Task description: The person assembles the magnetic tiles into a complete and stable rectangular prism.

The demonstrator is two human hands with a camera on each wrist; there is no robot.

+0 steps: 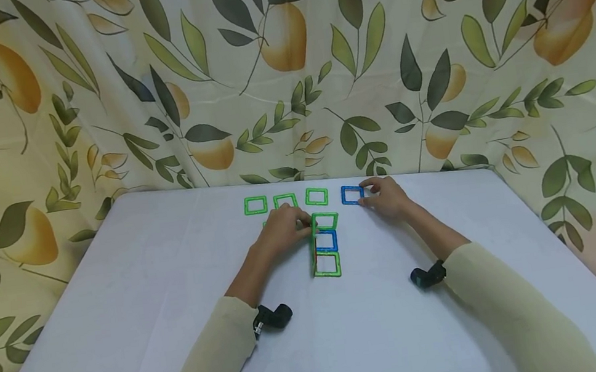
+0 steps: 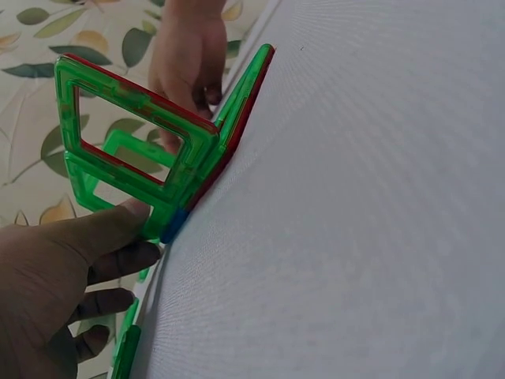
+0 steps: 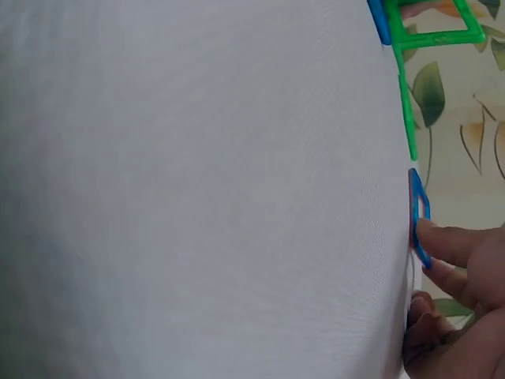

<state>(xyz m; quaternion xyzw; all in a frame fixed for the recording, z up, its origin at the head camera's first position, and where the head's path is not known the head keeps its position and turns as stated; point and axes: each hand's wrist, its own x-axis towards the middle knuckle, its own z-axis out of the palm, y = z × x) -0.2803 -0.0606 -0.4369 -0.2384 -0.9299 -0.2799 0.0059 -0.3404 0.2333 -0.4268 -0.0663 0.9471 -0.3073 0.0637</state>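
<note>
My left hand (image 1: 281,232) pinches a standing green square magnetic tile (image 2: 67,103) at the left side of a small tile structure. A row of tiles lies flat against that standing part: a green tile (image 1: 329,274), a blue tile (image 1: 335,241) and another green one (image 1: 326,227). In the left wrist view the thumb presses on the lower frame of the standing tiles. Farther back to the right, my right hand (image 1: 390,200) pinches a separate blue square tile (image 1: 344,196) by its right side, thumb and a finger at its edge (image 3: 413,201).
Along the back of the white table (image 1: 126,331) lie several green square tiles (image 1: 247,207), one partly hidden behind the left hand. A third green tile (image 1: 307,197) lies behind the structure. A patterned curtain (image 1: 290,119) hangs behind the table edge.
</note>
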